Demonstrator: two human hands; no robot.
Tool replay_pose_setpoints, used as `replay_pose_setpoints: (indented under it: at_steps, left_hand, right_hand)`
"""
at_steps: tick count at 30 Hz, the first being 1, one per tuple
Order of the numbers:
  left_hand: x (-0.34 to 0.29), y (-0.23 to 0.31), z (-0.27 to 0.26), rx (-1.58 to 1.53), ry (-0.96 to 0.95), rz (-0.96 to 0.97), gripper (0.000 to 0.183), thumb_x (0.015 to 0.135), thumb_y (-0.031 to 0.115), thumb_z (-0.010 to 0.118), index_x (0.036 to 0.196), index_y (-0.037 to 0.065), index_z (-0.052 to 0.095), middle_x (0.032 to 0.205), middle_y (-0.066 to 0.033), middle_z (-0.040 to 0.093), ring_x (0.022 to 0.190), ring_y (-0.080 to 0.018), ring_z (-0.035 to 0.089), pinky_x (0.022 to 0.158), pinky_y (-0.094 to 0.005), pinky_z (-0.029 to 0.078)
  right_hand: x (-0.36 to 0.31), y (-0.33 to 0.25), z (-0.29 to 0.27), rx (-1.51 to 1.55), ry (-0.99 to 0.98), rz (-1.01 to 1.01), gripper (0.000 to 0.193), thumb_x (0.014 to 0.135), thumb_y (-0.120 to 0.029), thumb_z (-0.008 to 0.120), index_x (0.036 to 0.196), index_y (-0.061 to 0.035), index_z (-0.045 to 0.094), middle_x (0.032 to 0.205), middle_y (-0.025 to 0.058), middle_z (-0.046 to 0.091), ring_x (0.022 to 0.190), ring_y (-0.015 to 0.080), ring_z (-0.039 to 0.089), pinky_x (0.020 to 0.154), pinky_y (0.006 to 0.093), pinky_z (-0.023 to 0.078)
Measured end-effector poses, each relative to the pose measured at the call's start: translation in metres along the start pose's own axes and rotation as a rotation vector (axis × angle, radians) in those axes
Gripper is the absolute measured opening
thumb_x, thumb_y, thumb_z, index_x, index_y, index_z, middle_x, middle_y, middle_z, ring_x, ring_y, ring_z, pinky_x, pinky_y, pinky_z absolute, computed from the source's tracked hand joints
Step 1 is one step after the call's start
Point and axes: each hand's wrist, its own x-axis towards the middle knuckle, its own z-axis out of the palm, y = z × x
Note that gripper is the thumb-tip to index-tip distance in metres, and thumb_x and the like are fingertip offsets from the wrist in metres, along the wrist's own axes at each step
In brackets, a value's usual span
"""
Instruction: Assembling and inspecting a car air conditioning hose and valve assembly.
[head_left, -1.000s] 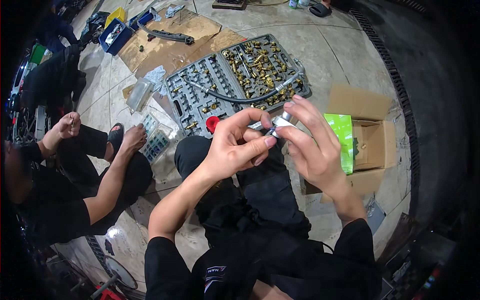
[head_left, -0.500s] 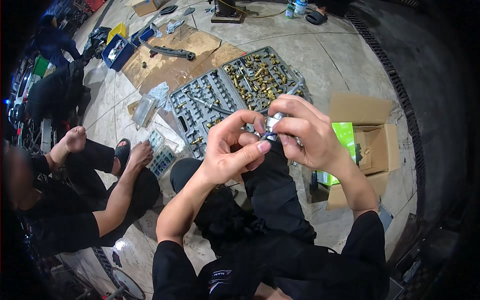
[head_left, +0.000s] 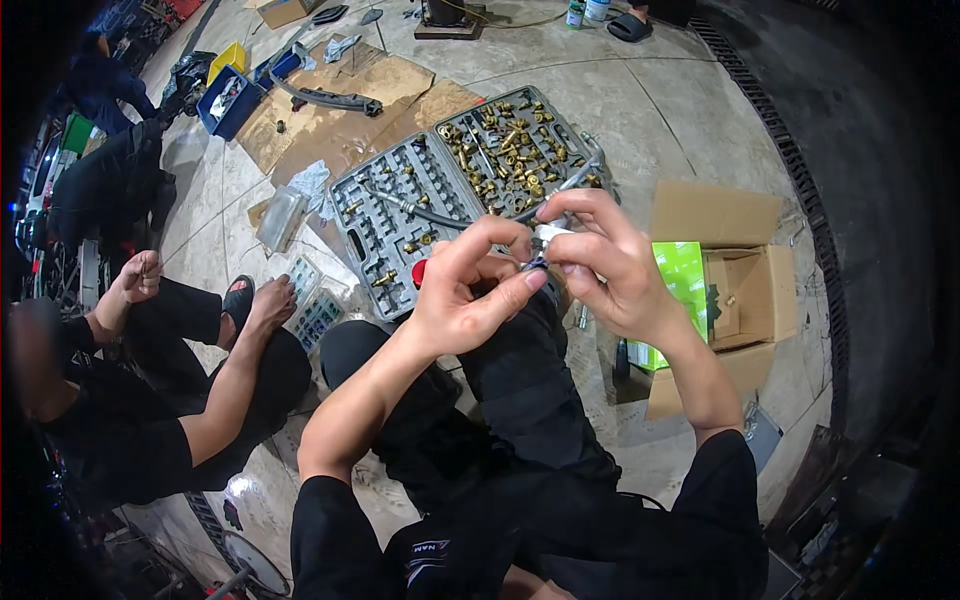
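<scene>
Both my hands are raised over my knees, in front of an open grey tool case. My left hand (head_left: 470, 290) is closed, thumb and fingers pinching the lower end of a small silvery metal piece (head_left: 550, 232) with a dark bluish ring (head_left: 536, 264) at its end. My right hand (head_left: 615, 265) grips the same piece from the other side, fingers bent around it. Its exact kind is mostly hidden by my fingers. Behind the hands, a black hose (head_left: 430, 214) with metal ends lies across the case (head_left: 350, 205). A red round thing (head_left: 418, 272) shows beside my left hand.
The case holds several brass fittings (head_left: 510, 140). At the right stands an open cardboard box (head_left: 715, 215) with a green box (head_left: 680, 290). A co-worker's hand (head_left: 272, 300) is by a clear parts organiser (head_left: 310, 310). Flattened cardboard (head_left: 400, 85) and a blue bin (head_left: 225, 105) lie beyond.
My fingers have shifted slightly on the metal piece. The red thing now shows beside my left hand. The co-worker's raised hand has closed its fingers. The whole view has shifted a little.
</scene>
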Motion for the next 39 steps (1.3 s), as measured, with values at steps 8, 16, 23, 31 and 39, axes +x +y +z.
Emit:
replay_pose_setpoints:
  at_steps: [8,16,23,31,39]
  left_hand:
    - [0.013,-0.020,-0.004,0.338,-0.038,0.104,0.025,0.084,0.003,0.069,0.102,0.003,0.052,0.059,-0.0033,0.056,0.048,-0.0039,0.049,0.047,-0.0217,0.033]
    - [0.017,-0.041,-0.001,0.358,0.002,0.179,0.025,0.083,0.006,0.070,0.102,0.002,0.055,0.065,-0.0079,0.062,0.054,-0.0116,0.060,0.050,-0.0267,0.043]
    - [0.015,-0.027,0.007,0.630,0.062,0.342,0.025,0.084,0.006,0.067,0.106,0.003,0.055,0.070,-0.0134,0.063,0.060,-0.0298,0.066,0.050,-0.0334,0.048]
    - [0.009,-0.018,-0.001,0.446,0.108,0.401,0.021,0.086,0.005,0.066,0.104,0.001,0.055,0.064,-0.0139,0.060,0.054,-0.0303,0.062,0.047,-0.0343,0.044]
    - [-0.021,-0.005,0.023,0.310,0.177,0.202,0.021,0.086,0.005,0.067,0.103,0.000,0.055,0.061,-0.0097,0.054,0.046,-0.0159,0.047,0.047,-0.0288,0.037]
  right_hand:
    - [-0.011,0.022,-0.003,0.059,-0.049,0.062,0.024,0.078,0.002,0.061,0.100,-0.0076,0.060,0.116,0.0132,0.053,0.087,0.0270,0.062,0.070,0.0351,0.052]
    - [-0.028,0.040,-0.001,0.064,-0.064,0.058,0.020,0.080,0.004,0.059,0.098,-0.0057,0.060,0.119,0.0178,0.051,0.106,0.0340,0.058,0.084,0.0401,0.050]
    - [-0.016,0.020,0.001,0.035,-0.015,0.173,0.011,0.087,-0.002,0.051,0.096,-0.0020,0.057,0.112,0.0198,0.052,0.099,0.0327,0.055,0.086,0.0391,0.045]
    - [0.003,-0.013,0.002,-0.016,-0.024,0.271,0.010,0.086,0.001,0.051,0.095,0.0012,0.056,0.106,0.0172,0.052,0.092,0.0307,0.056,0.079,0.0370,0.046]
    - [0.006,-0.045,0.004,-0.125,-0.017,0.333,0.014,0.084,0.003,0.053,0.097,0.0025,0.059,0.100,0.0156,0.052,0.085,0.0282,0.058,0.072,0.0349,0.048]
